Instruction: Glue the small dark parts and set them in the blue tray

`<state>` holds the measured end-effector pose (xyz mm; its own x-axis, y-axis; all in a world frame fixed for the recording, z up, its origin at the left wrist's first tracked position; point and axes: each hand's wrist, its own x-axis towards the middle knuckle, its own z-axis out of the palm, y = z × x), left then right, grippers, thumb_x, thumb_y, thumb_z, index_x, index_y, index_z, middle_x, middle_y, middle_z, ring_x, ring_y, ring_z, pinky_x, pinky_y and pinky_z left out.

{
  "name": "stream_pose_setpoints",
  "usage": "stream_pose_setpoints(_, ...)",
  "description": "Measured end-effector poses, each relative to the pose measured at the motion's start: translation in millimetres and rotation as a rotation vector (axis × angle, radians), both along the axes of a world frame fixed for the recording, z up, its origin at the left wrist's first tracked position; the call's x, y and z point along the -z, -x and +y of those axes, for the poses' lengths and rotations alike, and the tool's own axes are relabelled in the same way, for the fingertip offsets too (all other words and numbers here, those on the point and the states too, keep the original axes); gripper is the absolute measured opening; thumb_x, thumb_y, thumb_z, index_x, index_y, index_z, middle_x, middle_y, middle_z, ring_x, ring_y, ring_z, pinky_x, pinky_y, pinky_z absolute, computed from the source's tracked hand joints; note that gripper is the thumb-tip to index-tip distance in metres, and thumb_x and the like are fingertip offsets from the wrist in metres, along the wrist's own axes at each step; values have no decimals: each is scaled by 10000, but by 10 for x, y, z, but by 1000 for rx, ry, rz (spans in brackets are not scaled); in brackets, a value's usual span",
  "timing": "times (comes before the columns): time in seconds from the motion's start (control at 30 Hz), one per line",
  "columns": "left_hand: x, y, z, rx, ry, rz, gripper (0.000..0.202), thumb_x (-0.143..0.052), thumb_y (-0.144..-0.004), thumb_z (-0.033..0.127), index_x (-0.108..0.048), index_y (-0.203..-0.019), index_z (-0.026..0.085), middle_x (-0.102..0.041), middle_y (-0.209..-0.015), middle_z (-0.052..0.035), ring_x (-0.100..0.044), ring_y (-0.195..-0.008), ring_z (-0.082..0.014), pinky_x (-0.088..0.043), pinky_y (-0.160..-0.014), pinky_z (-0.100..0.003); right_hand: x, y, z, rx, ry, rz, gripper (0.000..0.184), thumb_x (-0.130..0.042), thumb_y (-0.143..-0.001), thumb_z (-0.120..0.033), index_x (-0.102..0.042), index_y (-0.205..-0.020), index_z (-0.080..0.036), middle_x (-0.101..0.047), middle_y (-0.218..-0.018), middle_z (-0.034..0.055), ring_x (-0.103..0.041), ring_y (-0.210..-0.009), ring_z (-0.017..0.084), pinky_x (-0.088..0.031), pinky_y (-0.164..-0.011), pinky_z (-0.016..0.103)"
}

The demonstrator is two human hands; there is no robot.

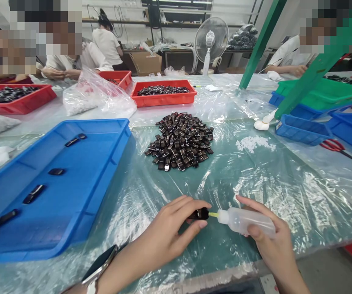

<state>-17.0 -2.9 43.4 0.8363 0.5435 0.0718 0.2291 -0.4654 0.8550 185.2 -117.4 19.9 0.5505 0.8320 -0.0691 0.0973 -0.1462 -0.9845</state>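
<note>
Between the thumb and fingers of my left hand is a small glossy black plastic part. My right hand is wrapped round a translucent squeeze bottle, tilted nearly flat. The bottle's thin yellowish tip points left and meets the end of the black part; whether it goes inside I cannot tell. Beyond my hands lies a heap of similar dark parts. On my left is a blue tray with several black parts lying apart in it.
Tiny white pieces lie scattered right of the heap. Red-handled pliers rest beside a small blue bin. A green post rises at the right. Red trays and a clear plastic bag stand farther back, near other people.
</note>
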Motion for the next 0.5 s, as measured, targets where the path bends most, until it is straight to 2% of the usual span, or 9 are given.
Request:
stream_pose_setpoints(0.1,2,3,0,-5,-5,2,253,-444,-1016,324,-484,-1264,306,-596,-1119,6,-562,-934,-145,-449,-801,-281,-51,58,4,66,27,9,506,-726,-602,-751,-759,-985,-422,-625,-749,1,-502,-550,91,-395,-493,171)
stream_pose_setpoints(0.27,2,10,-8,-6,-10,10,256,-444,-1016,323,-472,-1271,329,-595,-1120,19,-559,-933,-140,-453,-795,-277,-50,57,-2,56,15,17,504,-730,-600,-748,-762,-967,-404,-626,-757,3,-510,-563,93,-413,-498,162)
stream_pose_setpoints(0.43,1,8,-5,-2,-27,-11,245,-458,-1012,312,-488,-1255,312,-601,-1122,17,-562,-943,-139,-455,-804,-274,123,-126,-12,-126,-97,-121,383,-720,-735,-623,-737,-1050,-406,-665,-785,16,-567,-534,107,-447,-443,151)
stream_pose_setpoints(0.5,4,7,0,-4,-33,-15,250,-459,-1012,306,-487,-1260,310,-602,-1128,15,-566,-947,-138,-455,-810,-275,166,-171,-12,-155,-122,-143,370,-711,-766,-590,-726,-1085,-402,-673,-785,18,-571,-526,105,-453,-439,146)
